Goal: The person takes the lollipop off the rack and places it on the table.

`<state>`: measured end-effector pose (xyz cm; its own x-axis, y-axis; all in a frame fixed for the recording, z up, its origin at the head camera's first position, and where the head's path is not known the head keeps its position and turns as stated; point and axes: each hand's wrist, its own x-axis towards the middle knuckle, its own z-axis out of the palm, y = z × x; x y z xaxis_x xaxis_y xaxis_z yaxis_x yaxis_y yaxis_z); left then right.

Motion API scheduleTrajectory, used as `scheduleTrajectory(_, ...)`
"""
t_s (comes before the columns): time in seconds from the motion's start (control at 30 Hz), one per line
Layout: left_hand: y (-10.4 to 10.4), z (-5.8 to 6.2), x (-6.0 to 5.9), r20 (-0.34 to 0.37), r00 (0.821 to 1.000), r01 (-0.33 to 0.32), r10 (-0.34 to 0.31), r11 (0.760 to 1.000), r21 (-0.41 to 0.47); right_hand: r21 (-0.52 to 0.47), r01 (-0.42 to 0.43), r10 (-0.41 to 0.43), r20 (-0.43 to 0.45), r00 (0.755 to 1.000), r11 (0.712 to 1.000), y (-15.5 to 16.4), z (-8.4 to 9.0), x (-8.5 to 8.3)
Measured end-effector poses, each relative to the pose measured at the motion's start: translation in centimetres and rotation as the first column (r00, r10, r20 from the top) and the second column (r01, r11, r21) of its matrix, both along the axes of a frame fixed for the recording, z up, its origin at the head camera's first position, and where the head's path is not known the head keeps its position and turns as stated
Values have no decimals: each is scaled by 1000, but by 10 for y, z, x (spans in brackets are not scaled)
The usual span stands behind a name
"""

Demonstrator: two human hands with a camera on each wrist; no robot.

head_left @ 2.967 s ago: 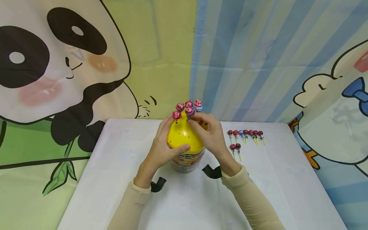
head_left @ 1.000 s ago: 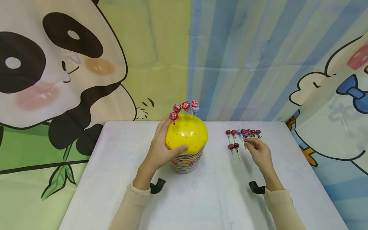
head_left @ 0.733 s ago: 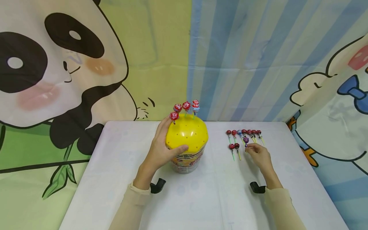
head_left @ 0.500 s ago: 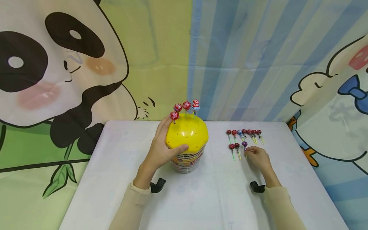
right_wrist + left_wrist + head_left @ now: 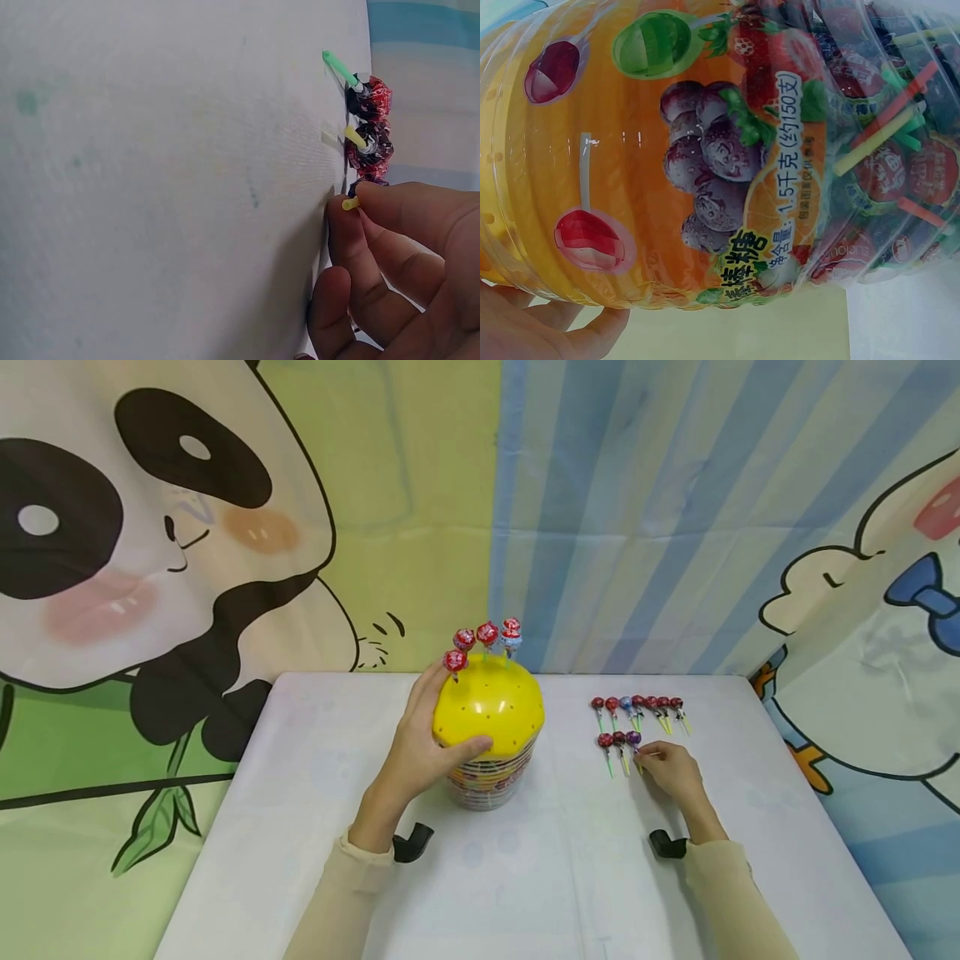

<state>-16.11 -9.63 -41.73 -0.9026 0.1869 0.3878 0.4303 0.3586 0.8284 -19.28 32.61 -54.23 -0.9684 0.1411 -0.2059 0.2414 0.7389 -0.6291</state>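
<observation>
My left hand (image 5: 416, 739) holds a clear lollipop jar (image 5: 486, 792) by its domed yellow lid (image 5: 489, 714), thumb in front and fingers round the far side. Several red and blue wrapped lollipops (image 5: 487, 633) stand upright in small holes at the lid's back. In the left wrist view the jar's fruit-printed label (image 5: 649, 172) and loose lollipops inside show. My right hand (image 5: 672, 770) pinches the yellow stick (image 5: 350, 203) of a purple-wrapped lollipop (image 5: 633, 738) between thumb and forefinger, low at the tabletop, beside two red-wrapped lollipops (image 5: 605, 741) in the front row.
A back row of several lollipops (image 5: 652, 702) lies on the white tabletop (image 5: 540, 877), sticks toward me. Behind the table's back edge hangs a printed cloth (image 5: 600, 510) with a panda. Black straps (image 5: 667, 843) stick out at both wrists.
My right hand has left the lid, carrying the purple lollipop right to the table, then shifted it slightly left to line up with the two front-row lollipops. My left hand stays on the lid.
</observation>
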Motion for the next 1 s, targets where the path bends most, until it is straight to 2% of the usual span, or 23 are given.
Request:
scheduleTrajectory(0.43, 0, 1, 1, 9, 1000, 2, -2, 1000, 7, 60, 10, -12, 32, 999, 998, 0, 11, 1)
scheduleTrajectory(0.57, 0, 1, 0, 6, 1000, 5, -5, 1000, 6, 75, 5, -4, -16, 1000, 997, -3, 19, 0)
scheduleTrajectory(0.67, 0, 1, 0, -1, 1000, 8, -8, 1000, 6, 52, -17, 23, -112, 993, 999, -11, 30, 0)
scheduleTrajectory(0.77, 0, 0, 0, -7, 1000, 7, -7, 1000, 2, -11, -61, 57, -238, 970, 998, -28, 49, -1)
scheduleTrajectory(0.87, 0, 0, 0, -8, 1000, 3, -3, 1000, -1, -120, -113, 64, -353, 934, 986, -53, 76, -1)
scheduleTrajectory(1.0, 0, -1, -1, -5, 1000, 6, -6, 1000, 0, -263, -234, 84, -478, 874, 936, -90, 112, -2)
